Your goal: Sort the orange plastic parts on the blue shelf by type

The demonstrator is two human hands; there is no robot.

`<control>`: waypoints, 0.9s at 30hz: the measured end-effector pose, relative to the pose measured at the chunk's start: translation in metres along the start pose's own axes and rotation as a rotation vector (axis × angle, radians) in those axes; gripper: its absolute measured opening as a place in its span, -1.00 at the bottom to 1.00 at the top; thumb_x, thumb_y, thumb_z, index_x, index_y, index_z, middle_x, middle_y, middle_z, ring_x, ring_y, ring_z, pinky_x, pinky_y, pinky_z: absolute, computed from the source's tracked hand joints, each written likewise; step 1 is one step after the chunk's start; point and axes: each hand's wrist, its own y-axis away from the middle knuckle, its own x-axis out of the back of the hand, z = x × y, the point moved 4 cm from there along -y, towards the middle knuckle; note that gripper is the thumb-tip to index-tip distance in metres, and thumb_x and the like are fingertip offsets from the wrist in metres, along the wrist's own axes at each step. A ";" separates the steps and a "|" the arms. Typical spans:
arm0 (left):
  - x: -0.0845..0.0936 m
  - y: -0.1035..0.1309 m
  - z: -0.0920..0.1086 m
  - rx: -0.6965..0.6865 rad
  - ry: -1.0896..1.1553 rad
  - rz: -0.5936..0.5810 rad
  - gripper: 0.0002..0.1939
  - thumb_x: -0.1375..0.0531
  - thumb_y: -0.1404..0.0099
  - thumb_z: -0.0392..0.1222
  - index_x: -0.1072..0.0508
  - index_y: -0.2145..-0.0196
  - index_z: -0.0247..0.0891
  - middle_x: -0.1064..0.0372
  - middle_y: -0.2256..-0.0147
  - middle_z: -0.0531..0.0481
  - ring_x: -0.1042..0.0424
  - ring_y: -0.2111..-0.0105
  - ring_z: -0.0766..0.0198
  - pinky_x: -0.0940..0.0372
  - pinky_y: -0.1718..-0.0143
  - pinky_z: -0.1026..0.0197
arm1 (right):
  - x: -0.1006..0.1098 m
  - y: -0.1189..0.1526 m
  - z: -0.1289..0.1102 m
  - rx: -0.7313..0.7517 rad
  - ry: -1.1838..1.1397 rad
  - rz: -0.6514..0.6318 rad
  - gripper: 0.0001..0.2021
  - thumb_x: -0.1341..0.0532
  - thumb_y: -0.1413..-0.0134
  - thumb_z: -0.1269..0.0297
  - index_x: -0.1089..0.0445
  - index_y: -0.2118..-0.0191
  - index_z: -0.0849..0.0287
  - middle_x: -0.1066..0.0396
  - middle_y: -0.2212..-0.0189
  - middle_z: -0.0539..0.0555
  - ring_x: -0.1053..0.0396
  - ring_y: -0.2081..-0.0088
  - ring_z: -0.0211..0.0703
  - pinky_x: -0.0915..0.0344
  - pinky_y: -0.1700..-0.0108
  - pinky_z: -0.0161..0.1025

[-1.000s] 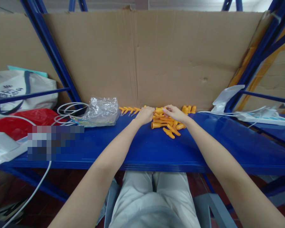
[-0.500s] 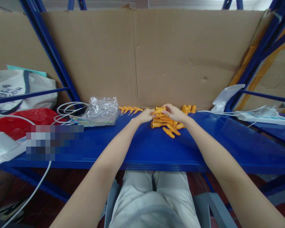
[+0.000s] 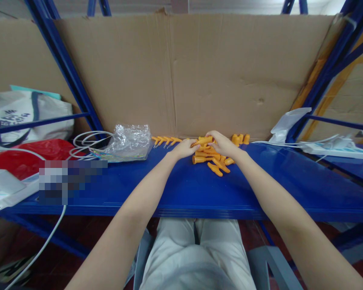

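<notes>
Between my two hands is an orange plastic piece (image 3: 203, 141), wide and tubular at one end, narrow and ribbed at the other. My left hand (image 3: 184, 148) is closed at its narrow left end. The fingers of my right hand (image 3: 219, 141) are bent around its wide right end. Beneath lies a pile of similar orange pieces (image 3: 206, 154), partly hidden by my hands. Two curved orange handles (image 3: 215, 169) stick out at the pile's front. Back left, orange handles with metal spirals (image 3: 166, 141) stand in a row by the cardboard.
Several orange caps (image 3: 240, 139) stand behind and right of the pile. A clear plastic bag (image 3: 130, 143) lies left, near white cables (image 3: 87, 141) and a red bag (image 3: 45, 151). A white power strip (image 3: 335, 150) sits at right. Cardboard (image 3: 175, 76) walls off the blue table's (image 3: 181, 193) back.
The orange piece has turned slightly and its ribbed end shows more clearly on the left. My right fingers have shifted along its wide end. The pile stays as it was.
</notes>
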 end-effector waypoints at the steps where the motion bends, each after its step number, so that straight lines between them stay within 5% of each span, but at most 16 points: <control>1: 0.000 0.000 0.000 0.000 -0.002 0.001 -0.73 -0.07 -0.34 -0.07 -0.46 0.35 -0.28 -0.47 0.38 -0.01 -0.39 0.37 0.22 -0.25 0.29 0.21 | 0.001 0.000 -0.001 0.006 0.013 0.007 -0.69 -0.14 -0.06 0.41 -0.37 0.04 0.08 -0.42 0.06 0.17 -0.37 0.03 0.05 -0.30 -0.10 0.04; 18: 0.002 0.005 -0.008 -0.004 -0.063 -0.025 -0.74 -0.04 -0.35 -0.17 -0.49 0.26 -0.29 -0.54 0.28 -0.11 -0.44 0.31 0.16 -0.29 0.25 0.18 | -0.003 0.002 0.002 -0.126 -0.003 -0.050 -0.63 -0.20 -0.17 0.20 -0.33 -0.08 0.18 -0.47 0.00 0.27 -0.47 0.05 0.08 -0.37 -0.07 0.06; 27: 0.005 0.007 -0.002 0.026 -0.171 -0.033 -0.71 0.00 -0.40 -0.16 -0.49 0.19 -0.31 -0.55 0.21 -0.19 -0.50 0.23 0.09 -0.31 0.17 0.15 | -0.007 0.004 0.004 -0.227 0.039 -0.057 -0.52 -0.02 -0.37 0.05 -0.28 -0.22 0.25 -0.51 -0.01 0.32 -0.50 0.02 0.08 -0.39 -0.04 0.01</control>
